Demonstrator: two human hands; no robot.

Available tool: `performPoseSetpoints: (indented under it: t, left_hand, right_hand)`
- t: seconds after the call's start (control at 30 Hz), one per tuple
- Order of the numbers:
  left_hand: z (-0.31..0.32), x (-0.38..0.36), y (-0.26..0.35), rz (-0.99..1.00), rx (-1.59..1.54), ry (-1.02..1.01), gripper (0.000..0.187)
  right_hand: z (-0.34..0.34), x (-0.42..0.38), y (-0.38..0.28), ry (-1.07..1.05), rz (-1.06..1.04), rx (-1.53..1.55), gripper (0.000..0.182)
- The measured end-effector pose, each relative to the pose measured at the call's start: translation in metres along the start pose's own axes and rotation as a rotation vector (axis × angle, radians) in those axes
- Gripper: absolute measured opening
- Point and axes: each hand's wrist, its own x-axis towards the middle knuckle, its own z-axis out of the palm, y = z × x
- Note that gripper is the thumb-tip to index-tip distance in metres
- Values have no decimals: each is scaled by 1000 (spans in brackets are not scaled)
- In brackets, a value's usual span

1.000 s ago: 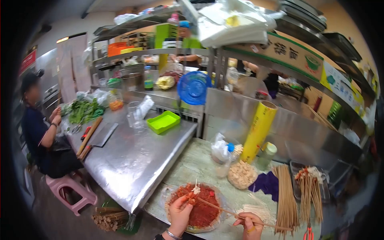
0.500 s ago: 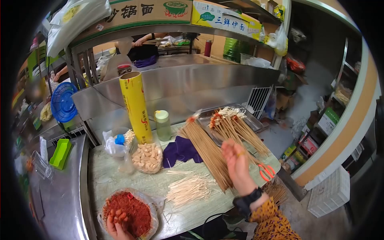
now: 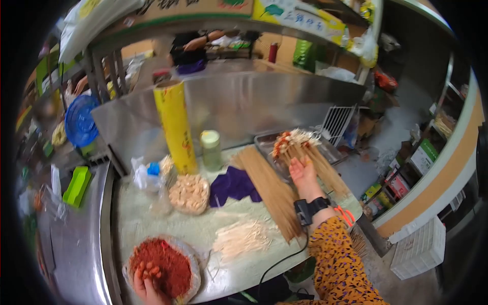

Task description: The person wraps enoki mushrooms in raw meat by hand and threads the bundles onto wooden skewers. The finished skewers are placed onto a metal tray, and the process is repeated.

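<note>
Table (image 3: 140,216) is spread beneath both hands' fingers. Steel bench (image 3: 71,244) is set to the left of the left fingers. Beyond both sets of fingers, table is backed by steel panel (image 3: 229,101). White crate (image 3: 421,249) is placed on the floor, right of the right fingers and nearer the wearer.

Bare skewers (image 3: 269,193) are bundled just left of the right fingers. Tray (image 3: 333,154) is set just past the right fingertips; loaded skewers (image 3: 295,145) are rested on it, red and white ends pointed away, sticks run back under the right hand.

Yellow roll (image 3: 175,127) is stood upright, well beyond the left fingers. Red paste (image 3: 168,264) is held in a clear bag directly under the left fingers. Pale strands (image 3: 241,239) are piled between the two hands. Purple cloth (image 3: 234,185) is crumpled left of the bare skewers.

Right hand (image 3: 304,178): fingers slightly bent, positioned over the sticks just below the loaded ends; whether any stick is gripped cannot be told. Left hand (image 3: 145,287): fingers curled together, tips reddened; whether paste is pinched cannot be told.

Lidded jar (image 3: 211,151) is stood beside the roll. Scissors (image 3: 347,216) are partly hidden behind the right wrist.
</note>
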Motion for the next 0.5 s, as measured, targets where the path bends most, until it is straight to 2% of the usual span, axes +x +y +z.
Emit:
performPoseSetpoints:
  t: [0.07,0.1,0.17,0.2,0.27,0.3,0.37,0.4,0.47,0.5]
  left_hand:
    - [1,1,-1,-13,-64,-15,35]
    - [4,0,1,-16,-41,35,33]
    - [3,-2,0,1,-58,31,34]
    - [1,-2,-3,20,-82,20,34]
    - [1,-1,-2,12,-86,19,34]
    - [1,-2,-1,11,-92,6,34]
    - [0,-3,1,8,-76,2,33]
    - [2,-2,2,8,-62,-15,33]
    - [5,-3,6,1,-68,5,32]
    - [5,-3,5,2,-69,-15,32]
  right_hand:
    - [-8,-17,5,-295,118,-113,21]
    - [-2,-41,12,-282,169,-142,21]
    - [17,-95,14,-539,101,-561,21]
    - [24,-113,19,-543,121,-573,21]
    - [33,-144,35,-795,49,-1083,16]
    - [34,-152,46,-804,59,-1091,16]
    - [39,-164,67,-1098,-265,-1452,15]
    - [43,-166,77,-1105,-268,-1454,15]
    - [44,-161,98,-1115,-678,-1775,18]
    - [45,-153,108,-1125,-698,-1789,20]
